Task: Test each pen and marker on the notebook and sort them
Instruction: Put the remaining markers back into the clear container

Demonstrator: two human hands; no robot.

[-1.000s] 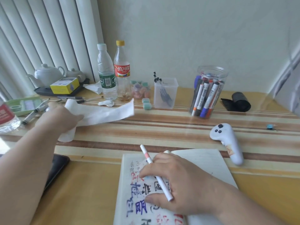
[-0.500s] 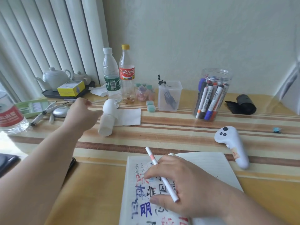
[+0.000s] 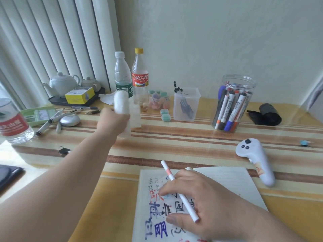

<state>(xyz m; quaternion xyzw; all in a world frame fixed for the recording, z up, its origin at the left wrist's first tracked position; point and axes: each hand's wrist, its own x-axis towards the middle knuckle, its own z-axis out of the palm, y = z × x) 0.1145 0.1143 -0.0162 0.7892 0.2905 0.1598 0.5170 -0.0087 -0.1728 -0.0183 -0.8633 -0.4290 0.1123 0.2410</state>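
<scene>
A person's right hand (image 3: pixel 209 205) rests on the open notebook (image 3: pixel 227 179) at 5 o'clock on the table (image 3: pixel 174 142), fingers curled around a white pen (image 3: pixel 180 191) with a pink band. The pen's long axis runs from 11 o'clock to 5 o'clock, one end jutting past the knuckles toward the wall; which end carries the tip cannot be told. The left hand (image 3: pixel 113 121), blurred, is raised at 10 o'clock from the notebook, fingers closed around a wad of white tissue (image 3: pixel 120 103). The right hand is far nearer the page, and the pen likely needs turning before it writes. A jar (image 3: pixel 234 103) of markers stands at 1 o'clock
</scene>
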